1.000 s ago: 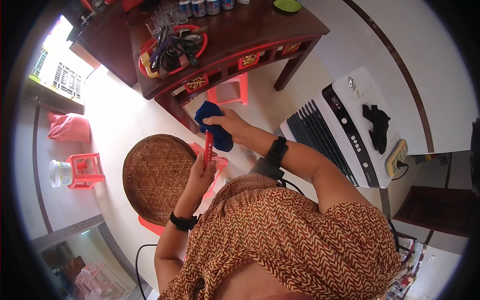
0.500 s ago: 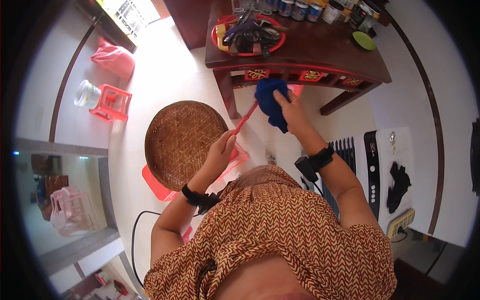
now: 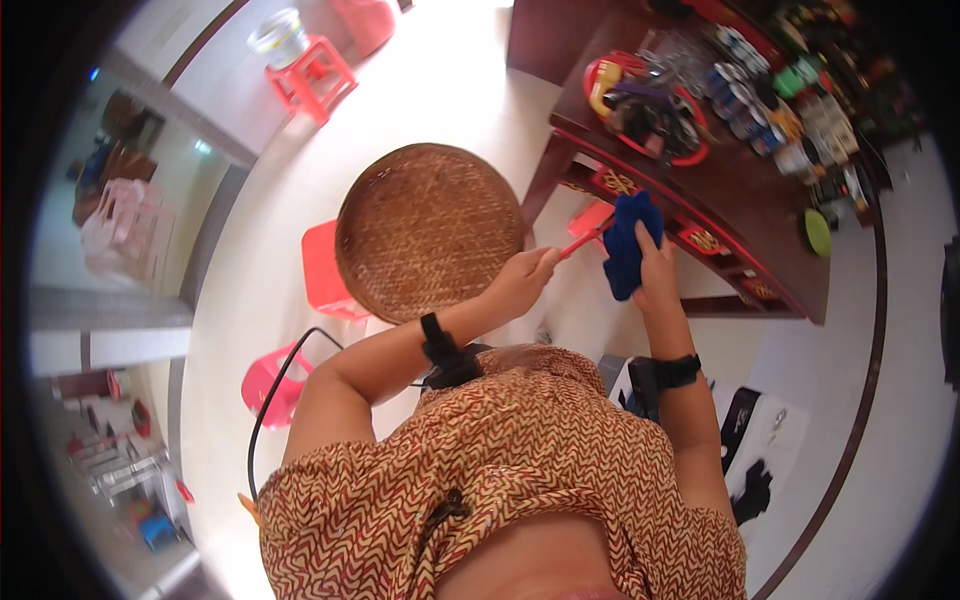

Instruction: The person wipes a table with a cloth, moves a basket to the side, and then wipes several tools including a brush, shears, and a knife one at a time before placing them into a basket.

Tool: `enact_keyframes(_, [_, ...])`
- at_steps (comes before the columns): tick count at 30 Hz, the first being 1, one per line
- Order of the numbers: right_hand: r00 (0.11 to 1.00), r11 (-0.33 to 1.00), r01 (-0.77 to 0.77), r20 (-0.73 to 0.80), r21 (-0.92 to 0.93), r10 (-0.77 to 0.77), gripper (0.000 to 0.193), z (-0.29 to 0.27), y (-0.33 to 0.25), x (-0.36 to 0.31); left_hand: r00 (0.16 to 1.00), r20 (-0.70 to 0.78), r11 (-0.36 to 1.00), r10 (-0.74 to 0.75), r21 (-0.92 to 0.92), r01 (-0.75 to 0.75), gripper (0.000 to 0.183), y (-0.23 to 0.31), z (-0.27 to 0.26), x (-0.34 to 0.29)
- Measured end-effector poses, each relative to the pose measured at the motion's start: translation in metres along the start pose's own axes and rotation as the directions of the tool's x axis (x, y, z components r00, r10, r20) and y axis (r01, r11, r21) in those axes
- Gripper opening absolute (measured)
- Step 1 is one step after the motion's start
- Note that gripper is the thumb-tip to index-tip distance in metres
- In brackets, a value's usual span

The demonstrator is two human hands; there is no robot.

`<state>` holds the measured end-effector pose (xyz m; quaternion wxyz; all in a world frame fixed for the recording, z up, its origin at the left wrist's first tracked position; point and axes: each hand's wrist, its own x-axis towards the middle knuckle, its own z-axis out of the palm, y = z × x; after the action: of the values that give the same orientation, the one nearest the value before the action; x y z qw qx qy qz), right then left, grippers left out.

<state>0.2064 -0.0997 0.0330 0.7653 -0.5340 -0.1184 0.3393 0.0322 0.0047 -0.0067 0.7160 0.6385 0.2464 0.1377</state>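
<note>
My left hand (image 3: 522, 284) is closed around the near end of a thin red handle (image 3: 581, 242). The handle slants up to the right into a dark blue cloth (image 3: 627, 250). My right hand (image 3: 654, 266) grips this cloth, thumb on top, where it is bunched around the far end of the handled tool. The cloth hides that end, so the tool's kind cannot be made out. Both hands are in front of the dark red wooden table (image 3: 735, 215). To the left of them, a round woven bamboo tray (image 3: 430, 235) rests on a red stool (image 3: 330, 268).
A red basket (image 3: 690, 150) of kitchen utensils stands on the table, with cans, jars and a green dish (image 3: 817, 232) beyond. A pink stool (image 3: 265, 385) is at lower left, near a black cable (image 3: 262, 420). Another red stool (image 3: 312, 80) carries a bucket (image 3: 280, 37).
The view has turned, so the table now slants at the right. Both hands keep their holds on the red handle and blue cloth; the cloth has shifted its folds around the tool's end.
</note>
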Motion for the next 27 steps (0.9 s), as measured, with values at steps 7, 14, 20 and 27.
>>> enact_keyframes(7, [0.978,0.970,-0.173,0.084,-0.169,0.190,0.030,0.005,0.022,-0.002,0.996,0.003,0.987,0.093,0.128,-0.093,0.024,-0.009,-0.004,-0.004])
enact_keyframes(14, [0.992,0.983,-0.115,0.026,-0.146,0.120,0.027,-0.024,0.016,0.008,0.949,-0.312,0.999,-0.037,0.004,0.040,0.023,-0.083,-0.085,-0.013])
enact_keyframes(20, [0.971,0.965,-0.233,0.027,-0.117,0.238,0.029,-0.030,0.033,-0.004,0.830,-0.344,0.888,-0.438,-0.307,0.342,0.024,-0.118,-0.135,-0.005])
enact_keyframes(27, [0.890,0.924,-0.347,0.253,-0.160,0.378,0.027,0.026,0.026,-0.015,0.980,-0.029,0.875,-0.195,-0.458,0.160,0.031,-0.021,-0.044,0.001])
